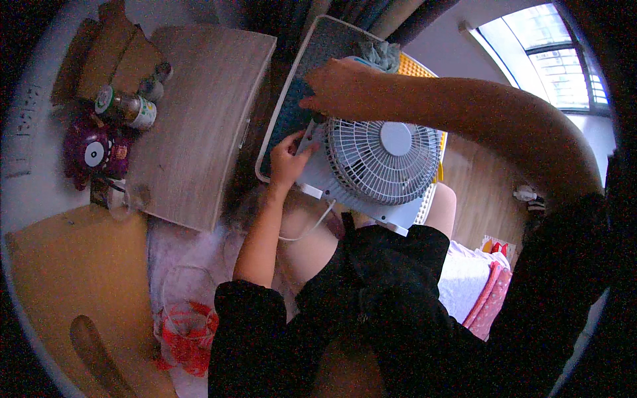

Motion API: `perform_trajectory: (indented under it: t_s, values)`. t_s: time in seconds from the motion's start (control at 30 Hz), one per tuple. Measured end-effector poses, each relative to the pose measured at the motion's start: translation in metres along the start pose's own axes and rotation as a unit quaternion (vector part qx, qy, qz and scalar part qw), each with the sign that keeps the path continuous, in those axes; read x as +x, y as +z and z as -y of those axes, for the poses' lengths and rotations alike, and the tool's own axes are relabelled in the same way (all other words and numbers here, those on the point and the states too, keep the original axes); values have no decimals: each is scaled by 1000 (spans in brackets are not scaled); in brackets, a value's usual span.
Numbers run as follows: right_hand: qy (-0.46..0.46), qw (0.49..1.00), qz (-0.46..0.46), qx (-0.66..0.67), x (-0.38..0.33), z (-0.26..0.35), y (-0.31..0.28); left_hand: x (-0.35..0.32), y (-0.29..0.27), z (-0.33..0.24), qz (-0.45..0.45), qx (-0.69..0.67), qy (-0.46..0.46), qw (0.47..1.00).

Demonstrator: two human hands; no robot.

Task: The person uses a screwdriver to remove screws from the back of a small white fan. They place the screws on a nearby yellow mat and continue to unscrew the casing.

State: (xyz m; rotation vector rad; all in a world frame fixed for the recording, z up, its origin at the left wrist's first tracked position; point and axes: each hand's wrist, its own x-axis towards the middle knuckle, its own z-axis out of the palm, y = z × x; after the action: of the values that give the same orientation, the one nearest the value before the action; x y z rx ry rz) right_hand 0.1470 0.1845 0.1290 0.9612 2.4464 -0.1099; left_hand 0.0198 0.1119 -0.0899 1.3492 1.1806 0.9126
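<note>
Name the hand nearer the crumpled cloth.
The right hand, close beside the crumpled cloth; the left hand is farther off, at the left edge of the white fan.

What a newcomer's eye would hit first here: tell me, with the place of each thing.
The pale round fan strikes first, at upper centre, its grille toward the camera, with the left hand at its side edge and the right arm crossing the view just above it. Next comes the bright window at upper right, then the purple figure with a big white eye at far left.
</note>
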Motion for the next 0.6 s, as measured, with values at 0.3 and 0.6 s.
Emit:
perform_trajectory:
  t_s: [0.3, 0.6]
  values:
    - [104, 963, 95, 231, -4, -2, -12, -3, 3, -11, -23, 26, -1, 999]
    - [-72, 994, -54, 55, -13, 7, 5, -3, 1, -8, -25, 34, -9, 999]
